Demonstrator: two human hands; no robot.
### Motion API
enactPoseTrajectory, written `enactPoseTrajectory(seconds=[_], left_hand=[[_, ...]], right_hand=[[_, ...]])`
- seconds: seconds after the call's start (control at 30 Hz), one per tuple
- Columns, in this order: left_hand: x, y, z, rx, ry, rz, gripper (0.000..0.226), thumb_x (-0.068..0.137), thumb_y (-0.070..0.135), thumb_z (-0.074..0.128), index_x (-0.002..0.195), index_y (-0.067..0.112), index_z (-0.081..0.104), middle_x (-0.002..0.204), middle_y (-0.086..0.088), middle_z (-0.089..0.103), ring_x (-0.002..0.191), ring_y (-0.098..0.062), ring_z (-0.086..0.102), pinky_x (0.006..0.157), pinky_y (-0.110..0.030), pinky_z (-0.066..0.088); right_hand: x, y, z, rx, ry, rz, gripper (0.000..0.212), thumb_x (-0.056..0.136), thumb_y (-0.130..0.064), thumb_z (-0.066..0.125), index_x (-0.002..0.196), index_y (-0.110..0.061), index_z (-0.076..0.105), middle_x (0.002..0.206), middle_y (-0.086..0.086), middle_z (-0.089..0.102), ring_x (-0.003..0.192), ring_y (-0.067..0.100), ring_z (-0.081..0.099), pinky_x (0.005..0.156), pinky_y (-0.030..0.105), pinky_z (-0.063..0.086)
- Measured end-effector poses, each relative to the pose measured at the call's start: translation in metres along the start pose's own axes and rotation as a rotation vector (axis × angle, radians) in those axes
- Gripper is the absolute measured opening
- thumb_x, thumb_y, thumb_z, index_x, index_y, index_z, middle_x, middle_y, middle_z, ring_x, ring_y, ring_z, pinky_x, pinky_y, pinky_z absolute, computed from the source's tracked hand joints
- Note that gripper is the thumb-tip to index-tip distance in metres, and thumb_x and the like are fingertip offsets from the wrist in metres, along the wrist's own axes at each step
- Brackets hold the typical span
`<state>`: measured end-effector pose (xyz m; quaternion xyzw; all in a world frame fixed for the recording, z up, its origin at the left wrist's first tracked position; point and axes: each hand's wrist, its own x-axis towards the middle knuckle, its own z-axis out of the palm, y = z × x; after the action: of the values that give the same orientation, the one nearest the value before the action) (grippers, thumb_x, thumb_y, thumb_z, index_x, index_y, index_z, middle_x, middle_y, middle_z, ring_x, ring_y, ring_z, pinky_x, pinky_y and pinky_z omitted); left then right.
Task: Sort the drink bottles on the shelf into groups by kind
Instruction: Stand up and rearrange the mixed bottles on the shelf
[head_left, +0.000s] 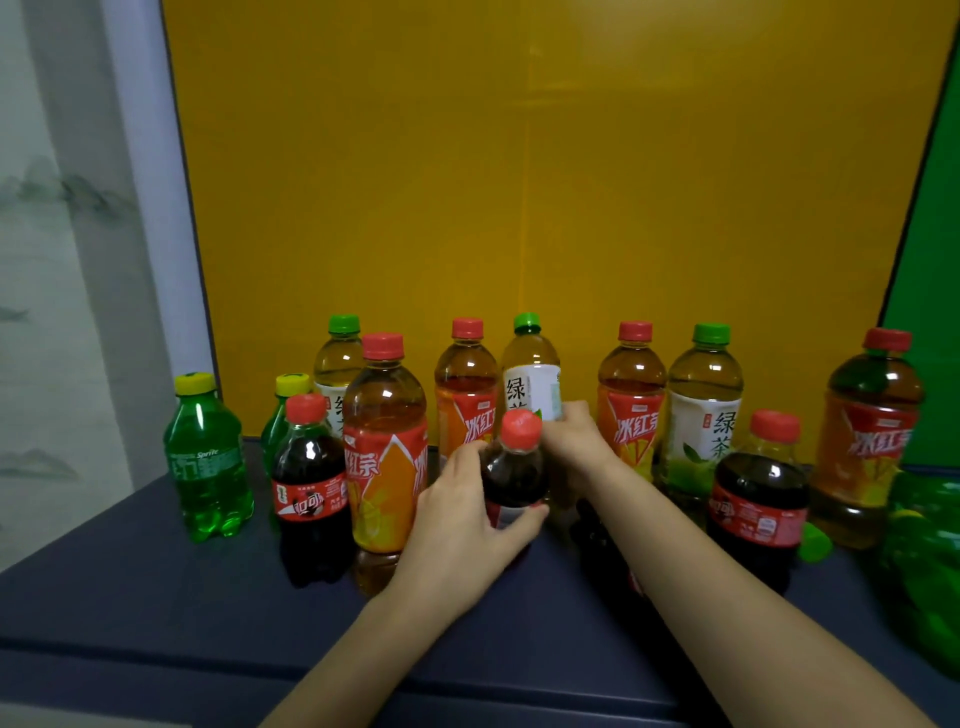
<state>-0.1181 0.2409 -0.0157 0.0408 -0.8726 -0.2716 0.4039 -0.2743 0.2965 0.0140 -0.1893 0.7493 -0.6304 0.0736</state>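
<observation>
Bottles of mixed kinds stand on a dark blue shelf. My left hand grips a small cola bottle with a red cap at the centre front. Behind it, my right hand holds a green tea bottle with a green cap by its white label. Another cola bottle stands at the left, a third cola at the right. Red-capped iced red tea bottles are spread along the row. A green Sprite bottle stands far left.
A yellow panel backs the shelf, with a green panel at the right. A large green bottle lies at the right edge, beside a loose green cap. More green tea bottles stand in the back row. A wall lies to the left.
</observation>
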Motion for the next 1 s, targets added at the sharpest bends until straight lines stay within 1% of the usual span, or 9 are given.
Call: enactPoseTrajectory(seconds=[0.03, 0.17, 0.27, 0.37, 0.5, 0.73, 0.83, 0.93, 1.0], left_hand=[[0.0, 0.001, 0.003, -0.018, 0.011, -0.032, 0.058, 0.075, 0.041, 0.071, 0.123, 0.023, 0.044, 0.115, 0.011, 0.055, 0.106, -0.004, 0.053, 0.082, -0.006, 0.035], [-0.001, 0.002, 0.009, -0.067, 0.043, -0.151, 0.064, 0.08, 0.039, 0.068, 0.131, 0.019, 0.035, 0.122, 0.005, 0.054, 0.113, -0.011, 0.052, 0.088, -0.015, 0.039], [0.0, -0.001, 0.014, -0.046, 0.049, -0.208, 0.07, 0.082, 0.04, 0.065, 0.136, 0.014, 0.028, 0.129, 0.0, 0.047, 0.12, -0.017, 0.047, 0.097, -0.025, 0.04], [0.001, -0.001, 0.017, -0.015, 0.041, -0.243, 0.077, 0.083, 0.041, 0.062, 0.141, 0.011, 0.022, 0.135, -0.004, 0.04, 0.126, -0.02, 0.041, 0.102, -0.034, 0.04], [0.001, 0.0, 0.018, 0.004, 0.04, -0.256, 0.076, 0.084, 0.041, 0.06, 0.142, 0.01, 0.02, 0.135, -0.005, 0.04, 0.127, -0.019, 0.04, 0.101, -0.032, 0.039], [-0.002, 0.0, 0.02, -0.039, 0.053, -0.275, 0.081, 0.087, 0.039, 0.057, 0.146, 0.009, 0.011, 0.146, -0.008, 0.031, 0.135, -0.022, 0.032, 0.109, -0.04, 0.034], [-0.011, 0.002, 0.017, -0.061, 0.069, -0.236, 0.08, 0.089, 0.034, 0.055, 0.148, 0.01, 0.006, 0.151, -0.007, 0.022, 0.14, -0.021, 0.023, 0.113, -0.041, 0.028], [-0.025, 0.004, 0.014, -0.067, 0.068, -0.157, 0.079, 0.091, 0.03, 0.053, 0.149, 0.013, 0.003, 0.157, -0.002, 0.011, 0.144, -0.015, 0.01, 0.118, -0.032, 0.016], [-0.036, 0.007, 0.012, -0.061, 0.076, -0.077, 0.072, 0.092, 0.028, 0.053, 0.148, 0.016, 0.009, 0.157, 0.002, 0.007, 0.144, -0.01, 0.007, 0.116, -0.027, 0.016]], right_hand=[[-0.004, -0.001, -0.001, 0.017, 0.025, -0.033, 0.071, 0.06, -0.021, 0.081, 0.117, 0.001, 0.045, 0.109, 0.013, 0.062, 0.096, 0.025, 0.063, 0.073, 0.034, 0.054], [-0.017, -0.002, -0.005, -0.027, 0.084, -0.105, 0.063, 0.07, -0.012, 0.078, 0.114, -0.007, 0.034, 0.113, 0.01, 0.053, 0.107, 0.022, 0.054, 0.09, 0.038, 0.049], [-0.024, 0.003, -0.004, -0.069, 0.092, -0.126, 0.06, 0.072, -0.011, 0.077, 0.113, -0.009, 0.033, 0.117, 0.012, 0.052, 0.111, 0.024, 0.052, 0.09, 0.037, 0.048], [-0.027, 0.005, -0.002, -0.135, 0.084, -0.122, 0.056, 0.075, -0.011, 0.075, 0.108, -0.011, 0.03, 0.12, 0.013, 0.051, 0.113, 0.025, 0.052, 0.084, 0.031, 0.046], [-0.027, 0.0, -0.002, -0.178, 0.036, -0.043, 0.063, 0.075, -0.009, 0.073, 0.118, -0.009, 0.027, 0.122, 0.013, 0.048, 0.114, 0.026, 0.051, 0.091, 0.035, 0.048], [-0.035, -0.009, -0.005, -0.28, -0.017, -0.002, 0.071, 0.077, -0.012, 0.071, 0.13, -0.007, 0.024, 0.128, 0.013, 0.049, 0.119, 0.029, 0.049, 0.096, 0.038, 0.046], [-0.048, -0.017, -0.014, -0.355, -0.031, -0.052, 0.068, 0.079, -0.016, 0.071, 0.132, -0.007, 0.03, 0.132, 0.012, 0.049, 0.121, 0.027, 0.049, 0.096, 0.037, 0.045], [-0.073, -0.028, -0.029, -0.497, -0.042, -0.157, 0.06, 0.086, -0.018, 0.063, 0.137, -0.009, 0.032, 0.14, 0.008, 0.042, 0.128, 0.024, 0.042, 0.098, 0.032, 0.038], [-0.093, -0.031, -0.042, -0.588, -0.036, -0.246, 0.056, 0.09, -0.02, 0.057, 0.14, -0.011, 0.033, 0.144, 0.006, 0.039, 0.132, 0.021, 0.037, 0.104, 0.03, 0.033]])
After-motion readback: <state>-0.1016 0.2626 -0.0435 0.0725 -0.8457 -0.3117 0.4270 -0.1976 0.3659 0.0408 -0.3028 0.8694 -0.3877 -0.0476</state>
